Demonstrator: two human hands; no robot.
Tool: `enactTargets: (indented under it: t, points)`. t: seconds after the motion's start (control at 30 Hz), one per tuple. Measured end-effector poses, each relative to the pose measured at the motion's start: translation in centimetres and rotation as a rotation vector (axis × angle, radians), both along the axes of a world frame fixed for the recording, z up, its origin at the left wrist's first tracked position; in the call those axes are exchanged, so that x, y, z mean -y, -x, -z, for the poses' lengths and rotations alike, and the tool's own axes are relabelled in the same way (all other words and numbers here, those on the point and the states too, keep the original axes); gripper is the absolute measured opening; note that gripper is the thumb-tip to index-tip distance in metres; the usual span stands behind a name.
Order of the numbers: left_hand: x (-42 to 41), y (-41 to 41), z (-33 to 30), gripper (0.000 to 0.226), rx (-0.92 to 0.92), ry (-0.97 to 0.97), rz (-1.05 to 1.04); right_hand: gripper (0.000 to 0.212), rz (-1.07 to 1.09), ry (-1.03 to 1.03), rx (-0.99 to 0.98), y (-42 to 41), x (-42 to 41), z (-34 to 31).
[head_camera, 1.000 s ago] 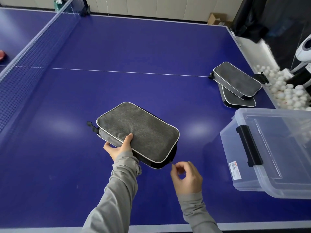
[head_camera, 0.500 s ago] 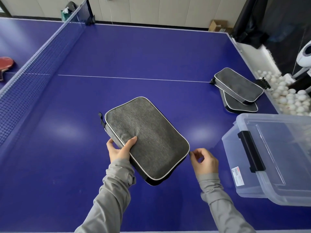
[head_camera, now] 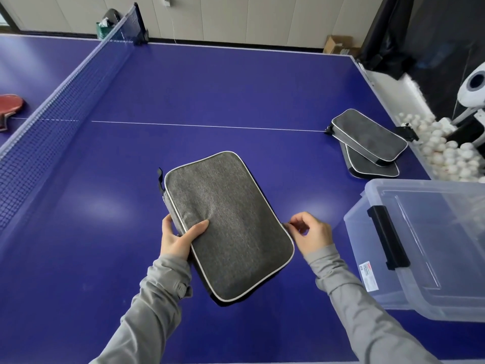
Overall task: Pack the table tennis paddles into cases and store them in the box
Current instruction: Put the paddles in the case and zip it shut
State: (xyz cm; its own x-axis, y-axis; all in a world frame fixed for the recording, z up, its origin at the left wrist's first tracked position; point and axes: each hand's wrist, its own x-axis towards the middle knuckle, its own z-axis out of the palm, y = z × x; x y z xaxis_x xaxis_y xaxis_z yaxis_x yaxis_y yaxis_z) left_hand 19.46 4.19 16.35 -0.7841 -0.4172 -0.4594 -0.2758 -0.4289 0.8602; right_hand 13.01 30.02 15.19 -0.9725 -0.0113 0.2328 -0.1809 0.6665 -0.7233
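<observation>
A grey paddle case (head_camera: pixel 228 222) with white piping lies tilted over the blue table, a black loop at its far left corner. My left hand (head_camera: pixel 178 237) grips its left edge, thumb on top. My right hand (head_camera: pixel 311 233) pinches the zipper pull at the case's right edge. Two more grey cases (head_camera: pixel 367 139) lie stacked at the far right of the table. A clear plastic box (head_camera: pixel 430 248) with a black latch stands at the right. A red paddle (head_camera: pixel 9 107) lies beyond the net at the far left.
The net (head_camera: pixel 60 101) runs along the left side. Beyond the table's right edge sit several white balls (head_camera: pixel 446 153) and a white ball machine (head_camera: pixel 472 88). The blue table surface (head_camera: pixel 210 95) stretches bare behind the case.
The case has turned so its long side points away from me. My right hand has moved from the near corner along the right edge, pinching the zipper pull.
</observation>
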Motion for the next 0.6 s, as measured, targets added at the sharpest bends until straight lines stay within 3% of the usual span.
enactTargets:
  t: [0.33, 0.6]
  points:
    - [-0.2, -1.3, 0.1, 0.074, -0.075, 0.026, 0.247, 0.011, -0.059, 0.071, 0.010, 1.4, 1.3, -1.5]
    - [0.4, -1.9, -0.2, 0.081, -0.121, 0.126, 0.434, 0.021, 0.013, 0.259, 0.160, 1.4, 1.3, -1.6]
